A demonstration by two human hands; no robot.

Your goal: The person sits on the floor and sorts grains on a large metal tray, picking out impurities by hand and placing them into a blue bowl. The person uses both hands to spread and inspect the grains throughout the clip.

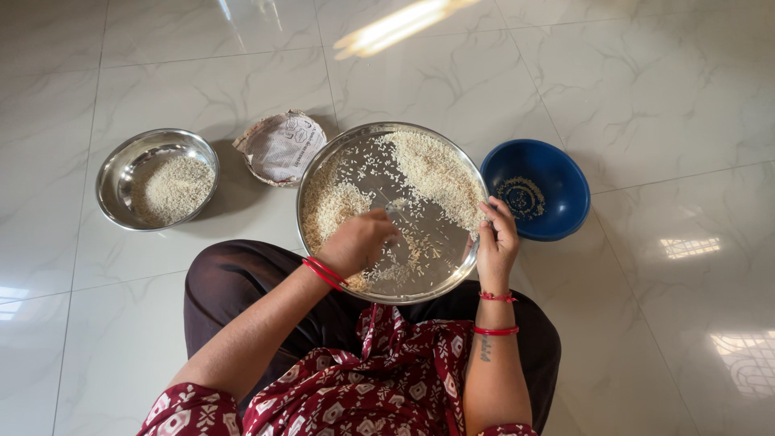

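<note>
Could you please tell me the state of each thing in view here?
Large round steel plate: tilted on lap, rice spread in patches.
Small steel bowl: upright, partly filled with rice.
Blue plastic bowl: upright, few bits at bottom.
Crumpled paper plate: empty.
Left hand: fingers in rice.
Right hand: grip on plate rim.

1 head view, steeply downward, near, over lap and floor (646,97)
</note>
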